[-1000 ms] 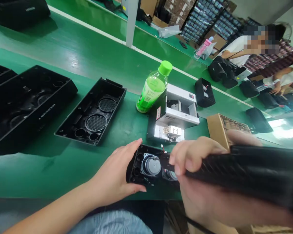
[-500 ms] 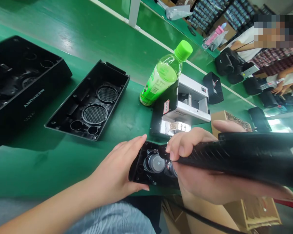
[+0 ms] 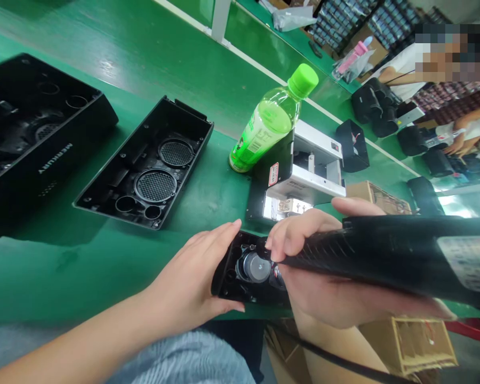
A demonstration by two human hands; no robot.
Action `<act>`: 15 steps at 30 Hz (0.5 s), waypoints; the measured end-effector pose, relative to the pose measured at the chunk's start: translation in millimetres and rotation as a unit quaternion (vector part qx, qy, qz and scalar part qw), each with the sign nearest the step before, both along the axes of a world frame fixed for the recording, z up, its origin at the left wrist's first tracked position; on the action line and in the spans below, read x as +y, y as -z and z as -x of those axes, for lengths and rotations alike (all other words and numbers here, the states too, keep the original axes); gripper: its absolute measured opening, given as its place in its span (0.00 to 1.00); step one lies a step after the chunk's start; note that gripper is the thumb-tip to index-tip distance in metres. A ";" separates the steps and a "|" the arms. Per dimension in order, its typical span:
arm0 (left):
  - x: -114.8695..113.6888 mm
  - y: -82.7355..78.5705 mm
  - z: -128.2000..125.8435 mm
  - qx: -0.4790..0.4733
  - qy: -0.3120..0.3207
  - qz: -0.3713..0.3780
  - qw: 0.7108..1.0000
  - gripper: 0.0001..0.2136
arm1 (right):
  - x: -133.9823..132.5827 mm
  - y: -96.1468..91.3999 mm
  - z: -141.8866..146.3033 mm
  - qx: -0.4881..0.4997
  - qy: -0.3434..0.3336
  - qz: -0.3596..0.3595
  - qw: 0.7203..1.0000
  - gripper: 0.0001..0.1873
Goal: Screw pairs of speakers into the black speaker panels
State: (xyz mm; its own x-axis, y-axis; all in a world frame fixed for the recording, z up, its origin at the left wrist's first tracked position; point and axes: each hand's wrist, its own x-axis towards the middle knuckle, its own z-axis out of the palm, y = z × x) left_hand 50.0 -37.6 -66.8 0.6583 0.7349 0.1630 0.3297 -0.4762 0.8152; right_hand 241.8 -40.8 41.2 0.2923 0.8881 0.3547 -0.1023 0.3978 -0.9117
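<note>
My left hand [image 3: 188,274] wraps around the near-left end of a black speaker housing [image 3: 229,288], thumb on one side and fingers on the other. Inside that housing sits a round silver speaker driver [image 3: 257,266], with part of a second one showing beside it. In my right hand [image 3: 320,293] is a black electric screwdriver [image 3: 388,250], lying sideways across the view with its nose pointing left over the housing near the drivers. Its bit tip is too dark to make out, so contact with a screw cannot be told.
Two more black housings, one open with mesh grilles [image 3: 156,185] and one marked MERKURY [image 3: 56,160], lie on the green table. A green-capped bottle [image 3: 264,125] stands beside a screw feeder machine [image 3: 300,184]. Cardboard boxes [image 3: 416,346] sit below right. Other people work farther right.
My right hand and the screwdriver have shifted slightly left, and the tool has turned so more of its label shows. My left hand keeps its place on the housing.
</note>
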 end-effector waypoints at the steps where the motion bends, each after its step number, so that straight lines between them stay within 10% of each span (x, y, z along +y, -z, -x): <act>1: 0.1 0.3 -0.4 -0.004 -0.002 -0.001 1.000 0.73 | -0.5 0.8 0.8 0.000 0.009 -0.008 1.000 0.35; 15: 3.5 -5.0 -2.4 -0.010 -0.018 -0.018 1.000 0.68 | 27.2 30.1 3.4 -0.019 -0.044 -0.111 0.993 0.36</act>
State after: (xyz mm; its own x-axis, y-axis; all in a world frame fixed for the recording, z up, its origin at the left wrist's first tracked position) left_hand 52.4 -34.1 -61.9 0.6282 0.7510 0.2032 0.3306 -0.4940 0.8042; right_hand 238.4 -13.5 11.1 0.1990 0.8086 0.5537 -0.1132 0.5802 -0.8066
